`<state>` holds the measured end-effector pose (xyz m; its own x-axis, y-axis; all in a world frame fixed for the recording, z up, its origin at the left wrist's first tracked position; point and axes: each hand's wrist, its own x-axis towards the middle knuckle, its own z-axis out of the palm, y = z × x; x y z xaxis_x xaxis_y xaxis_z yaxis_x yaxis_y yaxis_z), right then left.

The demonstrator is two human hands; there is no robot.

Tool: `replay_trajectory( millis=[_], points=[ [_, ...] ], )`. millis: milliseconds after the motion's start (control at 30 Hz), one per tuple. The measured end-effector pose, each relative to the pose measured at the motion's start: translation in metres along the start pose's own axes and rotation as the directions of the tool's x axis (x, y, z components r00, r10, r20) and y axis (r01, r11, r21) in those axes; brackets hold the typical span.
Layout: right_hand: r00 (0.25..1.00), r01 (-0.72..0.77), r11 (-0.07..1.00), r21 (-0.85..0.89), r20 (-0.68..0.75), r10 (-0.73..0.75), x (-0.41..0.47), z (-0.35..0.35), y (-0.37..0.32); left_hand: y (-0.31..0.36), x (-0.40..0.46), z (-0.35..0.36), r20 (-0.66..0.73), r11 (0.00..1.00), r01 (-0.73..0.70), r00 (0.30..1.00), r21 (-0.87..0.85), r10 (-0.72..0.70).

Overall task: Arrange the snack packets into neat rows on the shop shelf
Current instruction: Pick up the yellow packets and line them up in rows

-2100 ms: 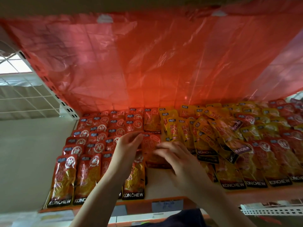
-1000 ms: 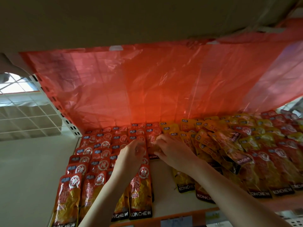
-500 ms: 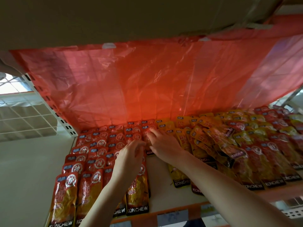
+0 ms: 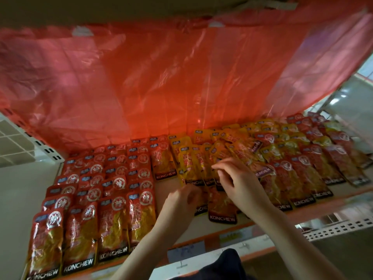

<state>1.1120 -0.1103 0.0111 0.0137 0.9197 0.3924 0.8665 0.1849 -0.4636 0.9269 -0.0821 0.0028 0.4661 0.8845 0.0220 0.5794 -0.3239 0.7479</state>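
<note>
Red snack packets (image 4: 90,199) lie in neat overlapping rows on the left of the shop shelf (image 4: 161,190). A short row of yellow snack packets (image 4: 189,164) lies in the middle. My left hand (image 4: 179,203) pinches the lower edge of one of these yellow packets. My right hand (image 4: 238,180) curls over their right side, its fingertips gripping a yellow packet. A single red packet (image 4: 222,211) lies under my hands near the front edge. Right of my hands, yellow and red packets lie in a loose jumble (image 4: 252,150).
A red plastic sheet (image 4: 161,87) hangs behind the packets. The shelf above (image 4: 121,9) is close overhead. Price labels (image 4: 185,253) sit on the orange front lip. More red packet rows (image 4: 314,172) fill the right end. A white wire grid (image 4: 12,142) stands at the left.
Both hands have drawn back from the rear red row and shifted right onto the yellow packets. A red packet now lies in the rear red row where they worked.
</note>
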Motion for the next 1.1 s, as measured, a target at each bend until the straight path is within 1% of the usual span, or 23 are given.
replay_trajectory(
  millis=[100, 267, 333, 400, 467, 533, 567, 633, 700, 767, 900, 967, 1033, 1100],
  points=[
    [1.0, -0.013, 1.0, 0.009, 0.01, 0.013, -0.019, 0.002, 0.009, 0.007, 0.002, 0.014, 0.051, 0.996, 0.081, 0.995, 0.031, -0.082],
    [0.999, -0.037, 0.994, 0.099, 0.009, 0.036, -0.042, 0.018, 0.014, 0.019, 0.001, 0.026, 0.108, 0.984, 0.173, 0.98, -0.039, -0.168],
    [0.999, -0.05, 0.993, 0.108, 0.007, 0.049, -0.047, 0.022, 0.016, 0.022, 0.001, 0.03, 0.125, 0.975, 0.212, 0.971, -0.069, -0.203],
    [0.999, -0.044, 0.994, 0.1, -0.003, 0.045, -0.048, 0.025, 0.017, 0.024, 0.001, 0.031, 0.128, 0.966, 0.229, 0.969, -0.123, -0.213],
    [0.998, -0.053, 0.993, 0.11, -0.014, 0.055, -0.047, 0.025, 0.017, 0.029, 0.001, 0.03, 0.161, 0.939, 0.259, 0.961, -0.225, -0.226],
    [0.997, -0.071, 0.988, 0.139, -0.031, 0.076, -0.047, 0.024, 0.018, 0.034, 0.002, 0.026, 0.201, 0.897, 0.318, 0.943, -0.307, -0.266],
    [0.996, -0.079, 0.984, 0.158, -0.039, 0.086, -0.048, 0.024, 0.018, 0.035, 0.001, 0.024, 0.219, 0.881, 0.349, 0.932, -0.32, -0.29],
    [0.994, -0.087, 0.98, 0.181, -0.044, 0.096, -0.048, 0.024, 0.019, 0.037, 0.0, 0.017, 0.27, 0.859, 0.416, 0.9, -0.3, -0.341],
    [0.995, -0.076, 0.983, 0.168, -0.054, 0.086, -0.049, 0.025, 0.019, 0.039, -0.001, 0.007, 0.305, 0.844, 0.457, 0.876, -0.28, -0.373],
    [0.995, -0.064, 0.985, 0.159, -0.07, 0.076, -0.049, 0.026, 0.019, 0.042, -0.004, -0.003, 0.297, 0.83, 0.48, 0.867, -0.284, -0.4],
    [0.995, -0.051, 0.986, 0.16, -0.074, 0.063, -0.049, 0.026, 0.02, 0.042, -0.015, -0.025, 0.24, 0.841, 0.456, 0.886, -0.292, -0.397],
    [0.996, -0.037, 0.985, 0.167, -0.075, 0.05, -0.047, 0.025, 0.018, 0.041, -0.02, -0.035, 0.198, 0.837, 0.467, 0.883, -0.285, -0.426],
    [0.995, -0.01, 0.985, 0.17, -0.094, 0.026, -0.045, 0.021, 0.015, 0.042, -0.023, -0.046, 0.131, 0.813, 0.477, 0.878, -0.334, -0.461],
    [0.994, 0.017, 0.981, 0.195, -0.109, 0.005, -0.041, 0.014, 0.009, 0.045, -0.025, -0.055, 0.052, 0.788, 0.45, 0.879, -0.42, -0.474]
  ],
)
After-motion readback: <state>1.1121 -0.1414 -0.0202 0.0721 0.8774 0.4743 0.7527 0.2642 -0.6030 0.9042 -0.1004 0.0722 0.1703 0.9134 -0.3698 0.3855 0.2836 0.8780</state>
